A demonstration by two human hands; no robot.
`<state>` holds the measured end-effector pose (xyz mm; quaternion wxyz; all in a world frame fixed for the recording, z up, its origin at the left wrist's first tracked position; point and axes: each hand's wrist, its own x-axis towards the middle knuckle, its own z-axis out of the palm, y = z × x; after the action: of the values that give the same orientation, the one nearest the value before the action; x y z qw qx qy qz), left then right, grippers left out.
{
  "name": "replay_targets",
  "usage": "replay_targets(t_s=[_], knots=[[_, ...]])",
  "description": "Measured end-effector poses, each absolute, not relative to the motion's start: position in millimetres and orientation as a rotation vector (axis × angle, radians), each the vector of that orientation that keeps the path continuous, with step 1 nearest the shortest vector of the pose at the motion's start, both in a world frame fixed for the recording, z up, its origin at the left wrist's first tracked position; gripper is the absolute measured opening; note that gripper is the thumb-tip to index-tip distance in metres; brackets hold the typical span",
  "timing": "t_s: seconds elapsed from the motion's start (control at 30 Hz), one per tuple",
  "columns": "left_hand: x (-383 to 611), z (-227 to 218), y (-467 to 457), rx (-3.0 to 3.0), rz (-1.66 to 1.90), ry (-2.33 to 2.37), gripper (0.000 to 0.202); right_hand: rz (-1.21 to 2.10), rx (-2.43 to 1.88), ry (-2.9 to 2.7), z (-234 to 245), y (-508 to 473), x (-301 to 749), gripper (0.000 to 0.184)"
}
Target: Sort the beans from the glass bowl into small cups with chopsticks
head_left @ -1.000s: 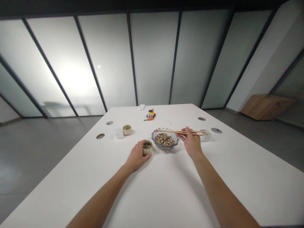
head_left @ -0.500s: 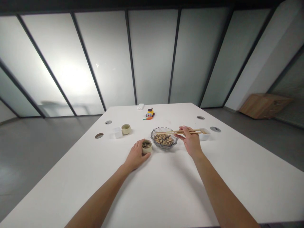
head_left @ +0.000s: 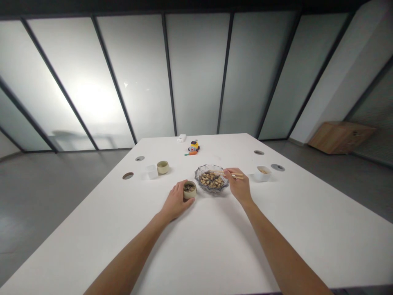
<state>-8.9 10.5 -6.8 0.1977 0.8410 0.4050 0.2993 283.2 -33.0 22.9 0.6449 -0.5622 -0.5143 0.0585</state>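
Observation:
My left hand is wrapped round a small beige cup with dark bits inside, resting on the white table. Right of the cup sits a glass bowl filled with mixed light and dark nuts or beans. My right hand grips a pair of wooden chopsticks, whose tips reach down into the bowl. A small white dish with light pieces stands to the right of that hand.
Further left stand another beige cup and a clear small container. A yellow toy, an orange piece and a white box lie at the far edge. Round cable holes dot the table. A wooden cabinet stands at right.
My right hand moved left from over the white dish to the glass bowl, and the chopsticks tilted down into it. My left hand stayed on the cup.

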Motion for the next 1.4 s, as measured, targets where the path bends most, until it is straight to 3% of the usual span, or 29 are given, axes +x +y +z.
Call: replay_targets(t_s=[0.47, 0.73, 1.0, 1.4], knots=[[-9, -6, 11, 2.353, 0.844, 1.127, 0.070, 0.118, -1.305, -1.194, 26, -35, 283, 0.053], [-9, -4, 9, 2.353, 0.833, 1.130, 0.069, 0.499, -0.950, -0.816, 42, -33, 283, 0.051], [-8, -3, 9, 2.360, 0.808, 1.147, 0.069, 0.805, -0.887, -0.938, 52, -42, 271, 0.050], [-7, -1, 7, 2.343, 0.779, 1.153, 0.070, 0.431, -1.215, -1.106, 35, -37, 272, 0.064]])
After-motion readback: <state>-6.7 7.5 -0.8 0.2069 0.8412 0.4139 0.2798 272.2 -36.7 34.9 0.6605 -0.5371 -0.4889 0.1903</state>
